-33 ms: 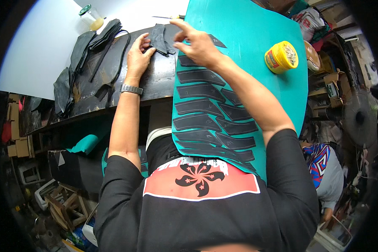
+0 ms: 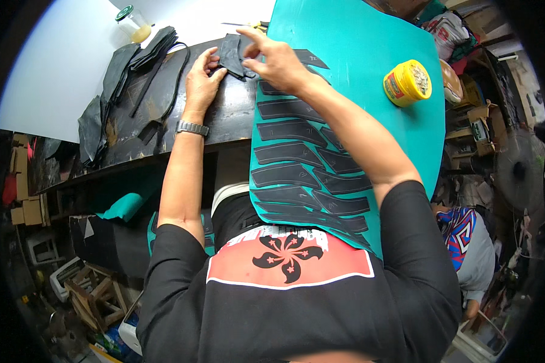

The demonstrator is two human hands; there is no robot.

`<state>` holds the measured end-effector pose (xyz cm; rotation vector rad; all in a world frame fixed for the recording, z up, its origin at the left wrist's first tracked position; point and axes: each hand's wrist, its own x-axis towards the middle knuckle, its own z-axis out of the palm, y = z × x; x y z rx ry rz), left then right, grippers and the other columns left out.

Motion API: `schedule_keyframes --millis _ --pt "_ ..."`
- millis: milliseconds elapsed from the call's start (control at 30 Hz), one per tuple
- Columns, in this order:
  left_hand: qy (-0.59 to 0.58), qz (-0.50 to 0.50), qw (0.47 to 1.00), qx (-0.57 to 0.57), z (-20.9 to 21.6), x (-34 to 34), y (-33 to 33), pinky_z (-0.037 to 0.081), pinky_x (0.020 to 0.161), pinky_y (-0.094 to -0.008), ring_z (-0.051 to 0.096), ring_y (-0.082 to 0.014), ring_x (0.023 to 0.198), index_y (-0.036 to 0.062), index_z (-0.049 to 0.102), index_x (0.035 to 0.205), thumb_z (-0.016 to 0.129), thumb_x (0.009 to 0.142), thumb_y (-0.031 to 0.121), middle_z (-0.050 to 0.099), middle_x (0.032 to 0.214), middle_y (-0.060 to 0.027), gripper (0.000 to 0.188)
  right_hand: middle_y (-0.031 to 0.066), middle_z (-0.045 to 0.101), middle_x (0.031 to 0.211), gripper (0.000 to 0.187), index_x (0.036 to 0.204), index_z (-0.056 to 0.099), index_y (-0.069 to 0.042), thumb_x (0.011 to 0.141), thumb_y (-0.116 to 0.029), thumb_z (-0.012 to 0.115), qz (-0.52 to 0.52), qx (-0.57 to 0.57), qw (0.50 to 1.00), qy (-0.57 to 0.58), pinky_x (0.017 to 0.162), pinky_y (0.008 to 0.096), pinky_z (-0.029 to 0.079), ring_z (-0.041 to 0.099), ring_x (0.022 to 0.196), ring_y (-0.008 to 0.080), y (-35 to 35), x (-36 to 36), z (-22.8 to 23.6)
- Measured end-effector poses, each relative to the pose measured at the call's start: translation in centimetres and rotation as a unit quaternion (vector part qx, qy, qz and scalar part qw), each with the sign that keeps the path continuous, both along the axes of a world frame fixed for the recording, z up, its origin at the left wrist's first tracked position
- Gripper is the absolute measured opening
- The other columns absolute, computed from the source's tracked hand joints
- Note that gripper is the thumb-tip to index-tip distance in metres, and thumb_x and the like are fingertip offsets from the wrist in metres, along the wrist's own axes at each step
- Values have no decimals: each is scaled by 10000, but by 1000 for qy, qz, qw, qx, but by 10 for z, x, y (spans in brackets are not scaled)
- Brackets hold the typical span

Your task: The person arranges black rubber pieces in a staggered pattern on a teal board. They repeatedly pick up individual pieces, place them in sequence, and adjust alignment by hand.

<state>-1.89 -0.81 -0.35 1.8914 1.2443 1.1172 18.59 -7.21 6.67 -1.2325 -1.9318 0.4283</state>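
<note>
A small stack of dark, leather-like cut pieces (image 2: 230,53) lies on the dark tabletop between my two hands. At its left edge is my left hand (image 2: 204,83), thumb tip against the stack and fingers loosely curled apart, gripping nothing. My right hand (image 2: 275,63) hovers at the stack's right side, index finger stretched out and thumb low near the edge; it holds nothing I can see. Below and right of it, rows of black cut pieces with pale outlines (image 2: 287,131) lie on a green sheet (image 2: 351,54). My right forearm covers some of them.
A yellow tub (image 2: 407,83) stands on the green sheet to the right. Folded dark material (image 2: 118,72) and a black strip (image 2: 144,91) lie at the left of the dark tabletop (image 2: 224,112). A green-lidded jar (image 2: 133,24) stands behind. Another person (image 2: 466,242) is at the right.
My right hand has shifted slightly left, closer to the stack's right edge. My left hand has hardly moved.
</note>
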Motion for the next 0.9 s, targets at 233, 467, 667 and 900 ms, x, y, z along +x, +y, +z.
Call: schedule_keyframes --millis 233,467,667,900 --pt "25 23 999 37 2 5 -5 542 897 -350 683 -234 999 86 605 1302 787 785 52 699 1130 -111 550 209 703 1078 717 1416 495 -175 767 -215 798 -25 -56 983 -174 898 471 539 674 1028 389 56 -37 -26" --pt "-5 64 996 59 9 12 -8 532 874 -391 654 -275 968 119 636 1186 780 789 73 625 1120 -93 426 134 731 856 566 1390 549 -171 844 -57 642 -72 16 985 -155 771 410 584 720 833 307 62 -32 -31" --pt "189 3 971 148 1 7 -5 469 953 -447 577 -330 1112 209 687 1108 652 880 158 602 1189 -81 237 139 693 868 468 1338 565 -146 882 -43 567 -153 201 967 -20 691 414 579 684 746 328 55 -30 -13" --pt "134 10 974 181 22 17 -15 466 956 -421 581 -288 1092 145 726 1054 694 856 186 625 1125 -95 205 32 595 898 551 1417 441 -88 901 64 557 -71 84 932 346 741 260 488 554 775 104 -17 30 56"
